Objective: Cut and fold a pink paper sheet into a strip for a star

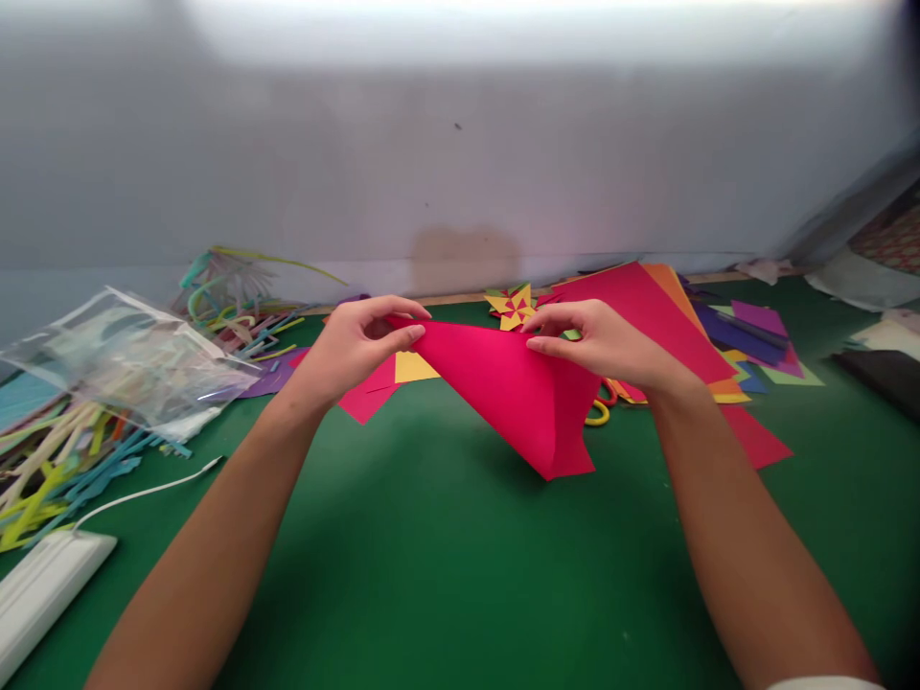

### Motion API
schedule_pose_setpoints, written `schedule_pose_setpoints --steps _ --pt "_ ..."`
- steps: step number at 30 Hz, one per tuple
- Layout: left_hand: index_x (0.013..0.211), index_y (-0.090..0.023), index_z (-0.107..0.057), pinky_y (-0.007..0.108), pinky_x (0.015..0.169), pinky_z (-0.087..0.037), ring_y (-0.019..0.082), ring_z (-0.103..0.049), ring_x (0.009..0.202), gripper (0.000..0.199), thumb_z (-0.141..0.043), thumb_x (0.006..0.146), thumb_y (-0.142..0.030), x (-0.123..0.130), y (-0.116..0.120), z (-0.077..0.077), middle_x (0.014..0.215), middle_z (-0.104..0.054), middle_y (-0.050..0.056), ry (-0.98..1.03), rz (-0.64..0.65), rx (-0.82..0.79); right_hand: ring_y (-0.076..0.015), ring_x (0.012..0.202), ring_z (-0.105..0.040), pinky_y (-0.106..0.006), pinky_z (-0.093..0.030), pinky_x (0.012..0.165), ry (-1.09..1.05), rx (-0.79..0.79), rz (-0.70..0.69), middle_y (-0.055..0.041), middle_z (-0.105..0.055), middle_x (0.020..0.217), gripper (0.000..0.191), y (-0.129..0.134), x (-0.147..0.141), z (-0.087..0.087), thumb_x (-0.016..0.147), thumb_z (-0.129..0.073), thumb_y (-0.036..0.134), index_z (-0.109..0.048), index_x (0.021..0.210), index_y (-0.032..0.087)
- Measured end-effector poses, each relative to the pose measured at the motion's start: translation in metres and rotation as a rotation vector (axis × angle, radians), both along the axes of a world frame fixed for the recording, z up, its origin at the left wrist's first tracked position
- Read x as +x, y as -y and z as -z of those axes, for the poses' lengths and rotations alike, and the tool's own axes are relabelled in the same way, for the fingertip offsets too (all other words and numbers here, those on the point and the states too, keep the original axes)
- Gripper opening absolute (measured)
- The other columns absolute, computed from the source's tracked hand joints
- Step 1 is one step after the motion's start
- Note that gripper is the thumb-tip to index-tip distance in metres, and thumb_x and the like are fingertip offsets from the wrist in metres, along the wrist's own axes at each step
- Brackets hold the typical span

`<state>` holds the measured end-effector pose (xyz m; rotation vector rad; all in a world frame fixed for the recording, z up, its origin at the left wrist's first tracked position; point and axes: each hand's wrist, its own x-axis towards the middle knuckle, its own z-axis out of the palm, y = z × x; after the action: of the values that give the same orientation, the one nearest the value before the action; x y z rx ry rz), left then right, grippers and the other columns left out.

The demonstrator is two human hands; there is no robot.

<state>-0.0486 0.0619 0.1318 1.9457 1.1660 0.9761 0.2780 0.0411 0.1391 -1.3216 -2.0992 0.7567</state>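
A sheet of red paper is held up over the green table, folded on a slant with its lower corner pointing down toward the tabletop. My left hand pinches its upper left corner between thumb and fingers. Along the top edge, my right hand grips the same sheet near its right side. Behind the paper sits a yellow and red folded paper star. Scissors with a yellow handle loop lie partly hidden behind the sheet's right side.
Red and orange sheets lie at the back right, near purple paper pieces. On the left are a clear plastic bag, colourful paper strips and a white power strip with a cable. A dark flat object lies far right.
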Motion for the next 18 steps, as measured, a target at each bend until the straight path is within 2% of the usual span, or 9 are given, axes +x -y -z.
schedule_pose_setpoints --steps 8,13,18 --pt "0.105 -0.02 -0.078 0.029 0.082 -0.06 0.02 -0.073 0.091 0.026 -0.076 0.09 -0.041 -0.0005 0.0001 0.0022 0.101 -0.078 0.006 0.013 -0.001 -0.002 -0.0258 0.089 -0.071 -0.035 -0.049 0.074 -0.006 0.075 0.004 -0.0045 -0.079 0.091 0.022 -0.004 0.0008 0.0058 0.094 -0.07 0.045 -0.078 0.09 0.025" --pt "0.105 -0.019 -0.078 0.03 0.083 -0.059 0.021 -0.073 0.093 0.026 -0.076 0.089 -0.04 0.0017 0.001 0.0029 0.102 -0.078 0.006 0.026 -0.007 -0.004 -0.0268 0.095 -0.072 -0.037 -0.052 0.079 -0.059 0.083 0.018 -0.006 -0.079 0.097 0.022 -0.0021 0.0004 0.0039 0.092 -0.072 0.046 -0.079 0.096 0.025" --pt "0.103 -0.019 -0.077 0.029 0.08 -0.058 0.021 -0.072 0.092 0.024 -0.077 0.088 -0.037 0.0016 -0.0001 0.0043 0.1 -0.077 0.007 0.066 -0.013 -0.015 -0.0252 0.096 -0.071 -0.036 -0.051 0.081 -0.061 0.1 0.014 -0.0052 -0.079 0.102 0.019 0.0004 0.0001 0.0004 0.093 -0.071 0.039 -0.081 0.101 0.025"
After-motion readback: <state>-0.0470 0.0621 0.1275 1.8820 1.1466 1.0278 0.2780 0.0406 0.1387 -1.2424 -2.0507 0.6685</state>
